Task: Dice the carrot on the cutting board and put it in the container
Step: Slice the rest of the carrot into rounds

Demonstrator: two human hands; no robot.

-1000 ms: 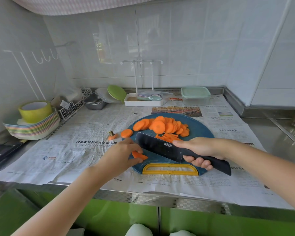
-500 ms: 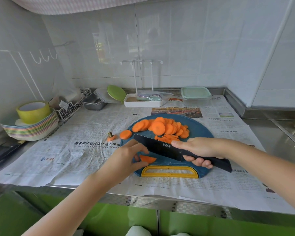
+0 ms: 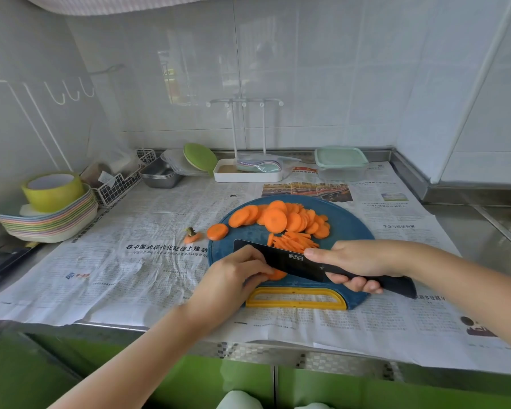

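Observation:
A round blue cutting board (image 3: 348, 228) with a yellow handle lies on the newspaper. A pile of orange carrot rounds (image 3: 281, 219) covers its far half, with thin carrot strips (image 3: 292, 242) just in front of them. My right hand (image 3: 357, 261) grips the black knife (image 3: 281, 258) by its handle, forefinger along the blade. My left hand (image 3: 233, 276) holds a carrot slice (image 3: 276, 274) against the board beside the blade. One loose round (image 3: 217, 231) lies at the board's left edge. The lidded clear container (image 3: 341, 162) stands at the back.
A carrot top (image 3: 191, 235) lies on the newspaper left of the board. Stacked plates with a yellow-green bowl (image 3: 52, 190) sit far left. A wire basket (image 3: 118, 181), metal tray (image 3: 161, 174) and white rack tray (image 3: 248, 172) line the back wall. The counter edge runs just below my forearms.
My left hand slid the carrot slice to the right along the board's near part until it sits against the knife blade. The knife and right hand barely shifted.

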